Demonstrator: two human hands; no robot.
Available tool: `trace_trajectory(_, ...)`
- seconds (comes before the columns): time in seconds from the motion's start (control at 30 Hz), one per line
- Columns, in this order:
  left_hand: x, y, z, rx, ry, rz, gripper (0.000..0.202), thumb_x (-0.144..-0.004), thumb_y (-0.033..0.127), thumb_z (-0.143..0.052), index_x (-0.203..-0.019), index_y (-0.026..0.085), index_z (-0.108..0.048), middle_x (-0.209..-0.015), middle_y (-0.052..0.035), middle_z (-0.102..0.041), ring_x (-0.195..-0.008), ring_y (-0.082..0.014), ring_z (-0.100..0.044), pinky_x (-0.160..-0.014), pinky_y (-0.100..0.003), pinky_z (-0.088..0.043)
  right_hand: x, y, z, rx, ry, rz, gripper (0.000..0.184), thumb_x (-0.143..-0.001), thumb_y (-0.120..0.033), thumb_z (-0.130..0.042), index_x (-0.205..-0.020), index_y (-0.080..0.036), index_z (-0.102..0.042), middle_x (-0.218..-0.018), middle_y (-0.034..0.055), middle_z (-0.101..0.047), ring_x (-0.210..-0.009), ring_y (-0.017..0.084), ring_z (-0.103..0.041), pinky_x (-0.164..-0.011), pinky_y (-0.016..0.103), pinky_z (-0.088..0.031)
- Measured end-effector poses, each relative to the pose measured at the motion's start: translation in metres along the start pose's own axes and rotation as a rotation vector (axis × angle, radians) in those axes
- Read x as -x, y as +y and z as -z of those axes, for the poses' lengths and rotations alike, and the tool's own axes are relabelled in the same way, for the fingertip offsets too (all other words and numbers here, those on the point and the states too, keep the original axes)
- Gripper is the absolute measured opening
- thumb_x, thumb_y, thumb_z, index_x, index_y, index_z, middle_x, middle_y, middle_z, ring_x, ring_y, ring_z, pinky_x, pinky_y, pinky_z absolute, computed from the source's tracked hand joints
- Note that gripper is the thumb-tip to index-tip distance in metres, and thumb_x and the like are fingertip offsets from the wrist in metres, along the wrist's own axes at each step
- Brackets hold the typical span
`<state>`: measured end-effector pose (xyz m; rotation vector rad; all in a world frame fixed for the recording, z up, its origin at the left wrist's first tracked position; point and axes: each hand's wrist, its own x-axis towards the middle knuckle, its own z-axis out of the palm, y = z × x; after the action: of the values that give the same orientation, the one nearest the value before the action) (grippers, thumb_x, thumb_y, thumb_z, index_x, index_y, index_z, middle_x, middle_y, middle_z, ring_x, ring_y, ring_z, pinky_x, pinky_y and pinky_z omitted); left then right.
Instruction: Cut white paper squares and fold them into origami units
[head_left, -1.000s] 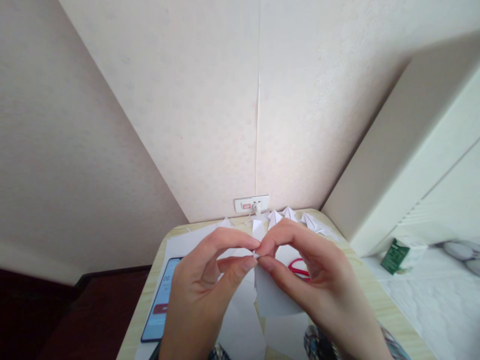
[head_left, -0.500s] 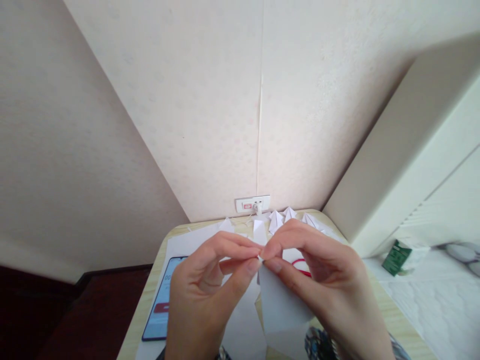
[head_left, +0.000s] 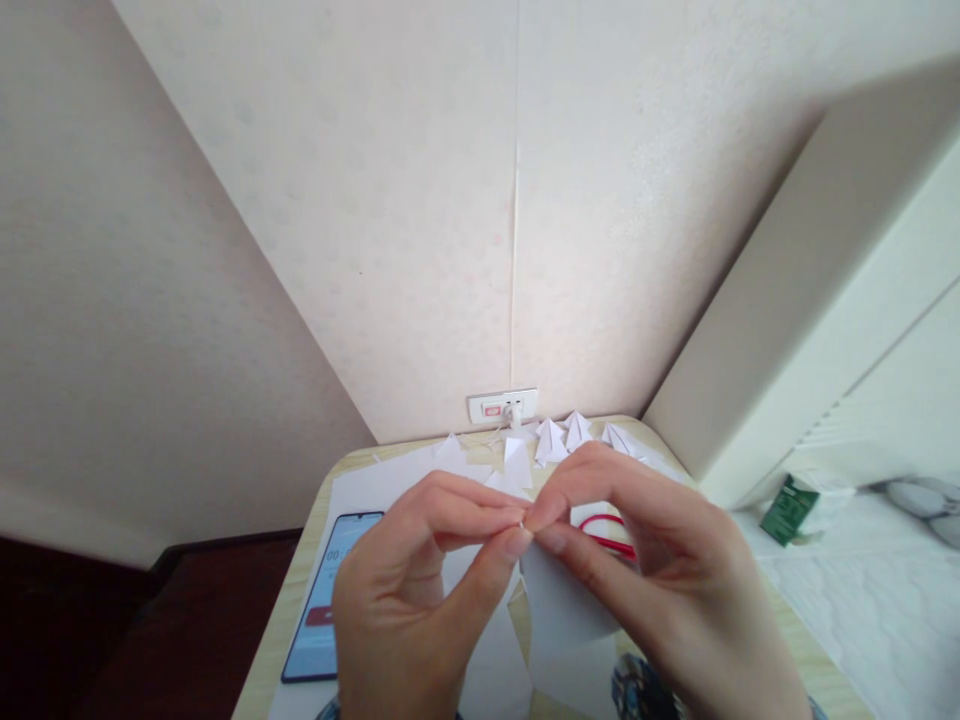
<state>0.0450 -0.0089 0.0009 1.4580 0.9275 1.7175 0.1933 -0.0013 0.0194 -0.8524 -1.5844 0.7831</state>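
Both my hands are raised over a small wooden table (head_left: 296, 590) and pinch the top corner of a folded white paper piece (head_left: 559, 605). My left hand (head_left: 412, 600) grips it between thumb and fingers from the left. My right hand (head_left: 660, 590) pinches the same tip from the right, fingertips touching the left ones. The paper hangs down between my palms. Several small folded white paper shapes (head_left: 551, 440) stand in a row at the table's far edge.
A phone (head_left: 330, 600) with a lit screen lies at the table's left on white sheets (head_left: 375, 480). Red-handled scissors (head_left: 611, 530) lie behind my right hand. A wall socket (head_left: 502, 406) sits above the table. A bed with a green box (head_left: 787, 510) is to the right.
My hands and the paper have sunk slightly lower in view; the pinch on the paper's tip stays the same. More of the scissors shows now.
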Motion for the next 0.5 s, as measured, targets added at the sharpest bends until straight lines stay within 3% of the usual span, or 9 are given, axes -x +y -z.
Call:
trace_trajectory(0.23,0.0012,-0.0010,-0.0027,-0.083,0.030,-0.108,0.026,-0.077,-0.003,-0.071,-0.076,0.023,-0.075,-0.077,0.0055,-0.077,-0.074,-0.0099,-0.072,-0.072,-0.016,-0.059,0.0025,-0.0020,-0.0016,0.025,0.031,-0.069,0.012,-0.086,-0.015,-0.073,-0.078,-0.024,-0.071,-0.072,-0.0063,-0.071,-0.066,0.009,-0.063,-0.061,0.018,-0.050)
trace_trajectory(0.5,0.0014,0.0037,-0.0043,-0.055,0.080,-0.040,0.027,-0.079,-0.001,-0.071,-0.074,0.025,-0.077,-0.077,0.0052,-0.077,-0.074,-0.0107,-0.070,-0.072,-0.018,-0.058,-0.0006,0.0006,-0.0009,0.118,0.038,0.028,0.011,-0.085,-0.017,-0.076,-0.081,-0.024,-0.069,-0.075,-0.0045,-0.070,-0.071,0.012,-0.064,-0.064,0.021,-0.051)
